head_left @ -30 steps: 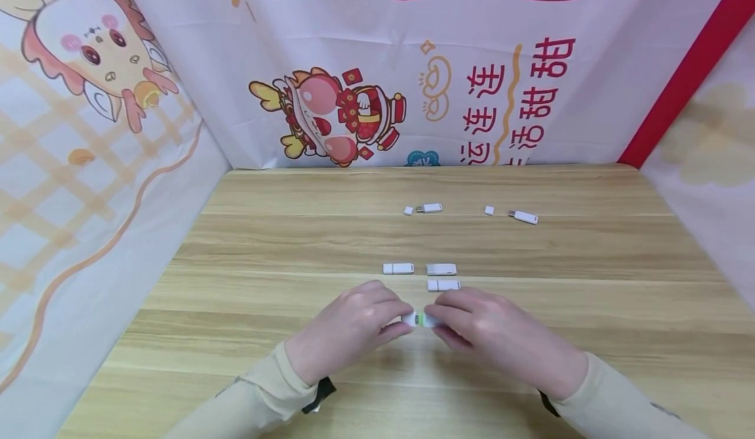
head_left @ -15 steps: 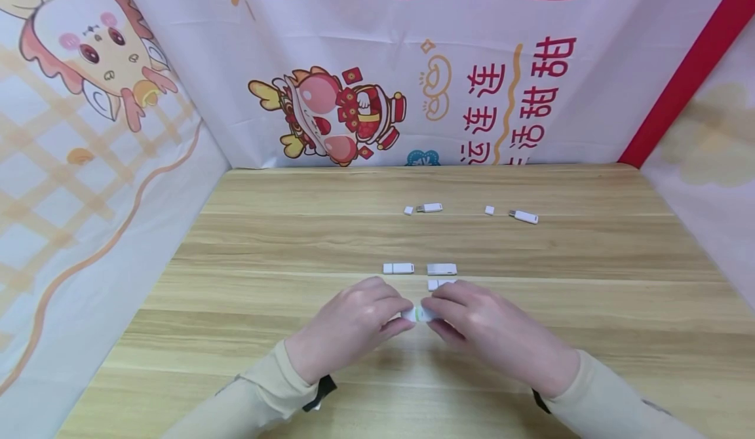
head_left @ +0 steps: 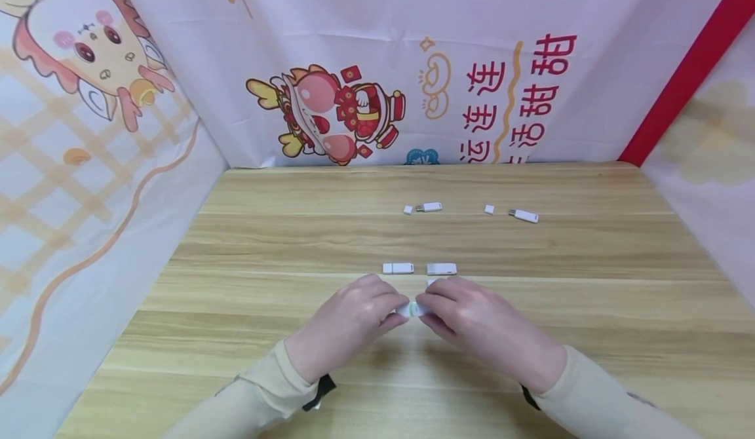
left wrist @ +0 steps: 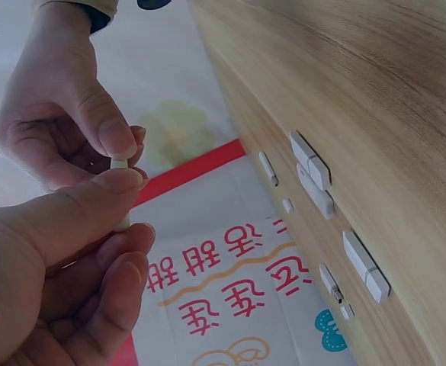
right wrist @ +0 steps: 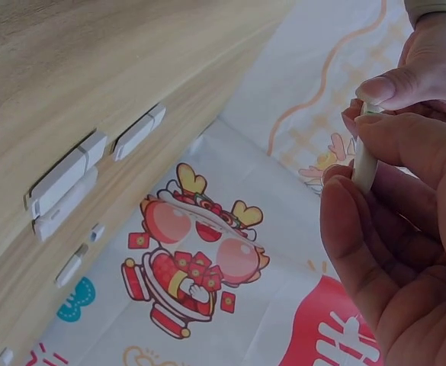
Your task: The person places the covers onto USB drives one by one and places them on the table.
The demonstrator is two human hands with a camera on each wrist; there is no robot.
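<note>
Above the wooden table, near the middle of the head view, both hands hold a white USB flash drive [head_left: 413,308] with a pale green band. My left hand [head_left: 352,311] pinches its left end between thumb and fingers. My right hand [head_left: 480,321] pinches the other end the same way. In the right wrist view the drive's white body [right wrist: 365,164] shows between the right thumb and fingers. The fingertips cover most of the drive in all views. Just beyond the hands lie a capped USB drive [head_left: 398,268] and another drive [head_left: 442,268]; a further one is largely hidden behind the right hand.
Farther back on the table [head_left: 283,229] lies an uncapped USB drive [head_left: 432,207] beside its small cap [head_left: 408,209]. To its right are another cap [head_left: 489,209] and an uncapped drive [head_left: 523,215]. A printed cloth [head_left: 366,19] hangs behind the table's far edge.
The drive's two parts have come together; the dark gap and most of the green between them no longer show. Both hands have moved slightly away from the body, the right one also leftward.
</note>
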